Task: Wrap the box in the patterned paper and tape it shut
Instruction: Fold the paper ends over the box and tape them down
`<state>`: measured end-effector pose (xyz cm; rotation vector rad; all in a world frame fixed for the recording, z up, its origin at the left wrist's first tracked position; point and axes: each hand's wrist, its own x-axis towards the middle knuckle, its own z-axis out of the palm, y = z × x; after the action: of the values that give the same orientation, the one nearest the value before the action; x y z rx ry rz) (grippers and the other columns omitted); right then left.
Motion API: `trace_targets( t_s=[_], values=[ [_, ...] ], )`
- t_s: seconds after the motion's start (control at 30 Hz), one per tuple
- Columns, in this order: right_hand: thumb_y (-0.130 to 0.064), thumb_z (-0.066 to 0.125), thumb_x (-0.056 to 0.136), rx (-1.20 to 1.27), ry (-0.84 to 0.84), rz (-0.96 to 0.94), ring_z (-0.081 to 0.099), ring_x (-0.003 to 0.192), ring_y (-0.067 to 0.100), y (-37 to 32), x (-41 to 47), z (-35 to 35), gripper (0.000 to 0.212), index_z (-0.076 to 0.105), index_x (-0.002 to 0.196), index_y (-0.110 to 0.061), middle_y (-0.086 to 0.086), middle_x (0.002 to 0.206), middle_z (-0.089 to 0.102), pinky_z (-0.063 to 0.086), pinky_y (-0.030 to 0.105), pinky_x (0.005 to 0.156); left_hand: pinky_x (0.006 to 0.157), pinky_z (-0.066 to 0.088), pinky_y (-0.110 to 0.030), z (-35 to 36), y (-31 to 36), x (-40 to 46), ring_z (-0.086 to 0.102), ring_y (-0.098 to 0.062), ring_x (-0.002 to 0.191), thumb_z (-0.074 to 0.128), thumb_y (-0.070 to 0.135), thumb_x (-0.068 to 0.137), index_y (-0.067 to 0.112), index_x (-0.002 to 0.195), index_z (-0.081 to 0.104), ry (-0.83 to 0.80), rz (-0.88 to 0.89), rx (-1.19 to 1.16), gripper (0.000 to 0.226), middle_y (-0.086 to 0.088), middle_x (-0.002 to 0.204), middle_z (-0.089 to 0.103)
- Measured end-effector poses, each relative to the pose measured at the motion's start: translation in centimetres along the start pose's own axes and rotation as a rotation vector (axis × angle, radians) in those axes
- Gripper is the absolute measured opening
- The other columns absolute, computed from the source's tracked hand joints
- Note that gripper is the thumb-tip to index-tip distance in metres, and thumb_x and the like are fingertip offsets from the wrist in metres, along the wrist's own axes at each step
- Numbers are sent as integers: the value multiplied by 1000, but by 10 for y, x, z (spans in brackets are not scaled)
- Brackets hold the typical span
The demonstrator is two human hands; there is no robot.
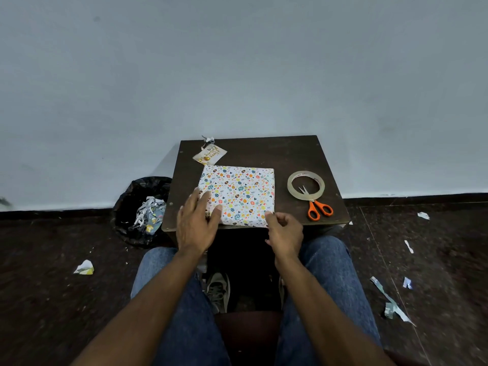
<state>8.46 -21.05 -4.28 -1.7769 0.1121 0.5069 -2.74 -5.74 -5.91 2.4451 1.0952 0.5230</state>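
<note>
The wrapped box lay at the table's centre. The left hand rested flat on its seven o'clock corner, fingers straight. The right hand, fingers curled, pinched its five o'clock corner.

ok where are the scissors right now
In the head view, the orange-handled scissors lie on the table's right side, blade tips inside the tape roll, right of the wrapped box.

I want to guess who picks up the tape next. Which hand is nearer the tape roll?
The right hand, at the wrapped box's near right corner, left of and nearer than the tape roll. The left hand rests on the box's left side, farther off.
</note>
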Motion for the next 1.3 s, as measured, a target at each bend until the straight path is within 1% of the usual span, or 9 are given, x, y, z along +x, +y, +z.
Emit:
trace_targets(
  t_s=[0.27,0.43,0.57,0.63,0.73,0.87,1.1,1.2,1.3],
  values=[
    [-39,55,91,-812,-1,-423,61,79,24,-38,29,-18,27,68,86,-16,4,84,69,43,31,67,101,40,-49,0,12,-6,53,-32,122,39,55,91,23,128,64,96,18,87,55,-10,142,52],
    [-37,52,93,-872,-85,-523,63,90,26,-43,43,-4,29,63,105,-13,5,96,68,45,33,71,101,43,-47,-2,15,12,51,-30,125,59,41,94,16,140,50,61,-278,-252,53,-7,141,49],
    [-37,53,93,-800,-153,-393,55,115,30,-42,51,15,44,52,128,-11,9,121,61,49,44,91,107,36,-50,-9,19,38,46,-29,128,53,48,94,19,135,54,-109,-416,-165,50,-5,136,52],
    [-36,56,93,-716,-138,-337,54,119,29,-37,51,21,45,51,131,-13,7,125,60,49,45,94,100,46,-50,-8,18,42,57,-26,115,61,47,87,22,125,62,-84,-502,-403,46,0,124,62],
    [-26,60,92,-538,-112,-309,54,122,26,-27,47,22,42,52,132,-21,1,128,61,49,45,97,88,57,-41,-12,17,38,68,-18,98,68,17,89,15,126,64,-4,-630,-797,37,-1,115,69],
    [-8,63,92,-239,-114,-264,42,138,18,-26,43,18,68,33,152,-19,1,150,46,39,44,113,66,54,-18,-25,15,44,65,-11,94,64,-12,85,10,123,62,31,-628,-1024,44,-3,114,68],
    [27,42,82,263,-213,-294,59,113,6,-59,48,20,74,37,149,-5,9,138,56,53,24,92,65,54,-21,-49,25,62,63,-13,98,46,-37,65,16,103,59,180,-393,-1341,66,-1,105,67],
    [16,34,85,565,-421,-169,62,115,21,-74,50,17,57,51,137,-1,13,129,63,53,27,89,54,44,-25,-49,23,65,63,-14,89,30,-38,58,16,99,59,222,-456,-1523,74,-1,96,67],
    [-28,33,104,698,-524,-77,61,111,18,-81,45,13,42,60,128,-6,7,120,67,46,28,94,60,43,-30,-44,25,59,57,-23,86,29,-21,49,10,89,57,194,-578,-1674,59,-6,89,62]
  ],
)
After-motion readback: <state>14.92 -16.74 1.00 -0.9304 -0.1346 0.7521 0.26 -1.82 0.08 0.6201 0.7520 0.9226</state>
